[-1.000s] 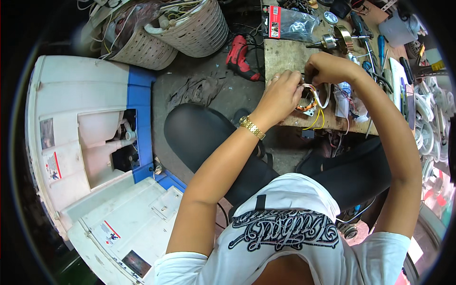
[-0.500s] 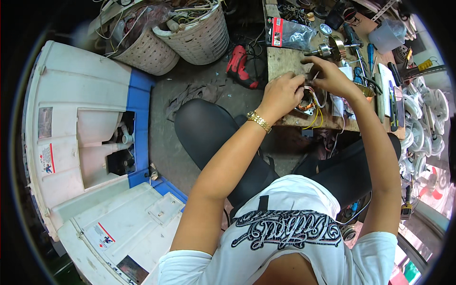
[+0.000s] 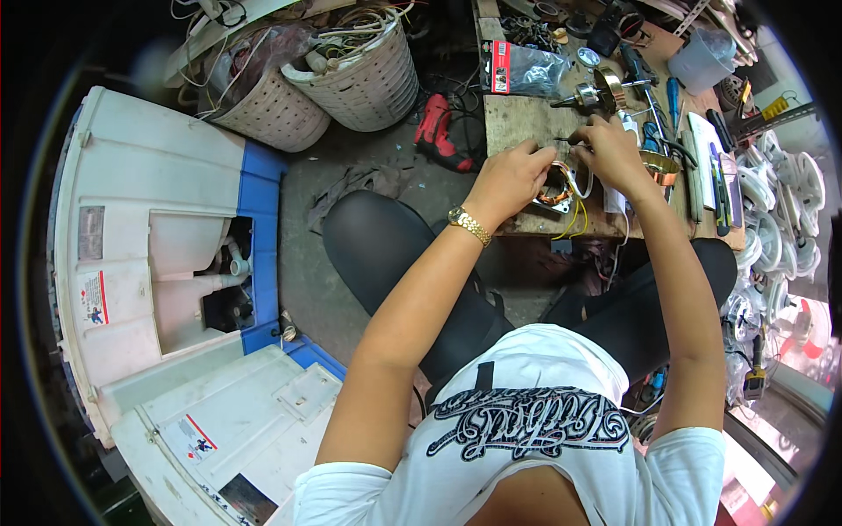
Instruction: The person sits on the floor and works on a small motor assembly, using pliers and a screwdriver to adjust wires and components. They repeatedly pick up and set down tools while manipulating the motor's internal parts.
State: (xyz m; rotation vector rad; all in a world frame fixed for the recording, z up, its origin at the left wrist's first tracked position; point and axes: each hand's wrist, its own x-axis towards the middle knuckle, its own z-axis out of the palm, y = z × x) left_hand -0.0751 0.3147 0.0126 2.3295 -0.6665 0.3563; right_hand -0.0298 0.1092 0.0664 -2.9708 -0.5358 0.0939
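Observation:
My left hand (image 3: 510, 187) has curled fingers at the upper left of a copper-wound motor stator (image 3: 553, 191) with white and yellow wires (image 3: 574, 219), on the front edge of the wooden bench. My right hand (image 3: 611, 149), just above and right of it, pinches something thin and dark that is too small to make out. Beside that hand lie a second copper winding (image 3: 660, 169) and a brass-coloured rotor on a shaft (image 3: 605, 88).
The bench (image 3: 509, 123) also carries a clear plastic bag (image 3: 539, 70), a translucent tub (image 3: 702, 61) and several tools. A red drill (image 3: 438, 136) and two woven baskets (image 3: 360, 79) are on the floor. A white-and-blue machine housing (image 3: 114, 219) stands left; several white spools (image 3: 781, 202) are stacked right.
My right hand has moved down in the picture, its index finger now curled rather than reaching out. My left hand stays at the stator, slightly shifted.

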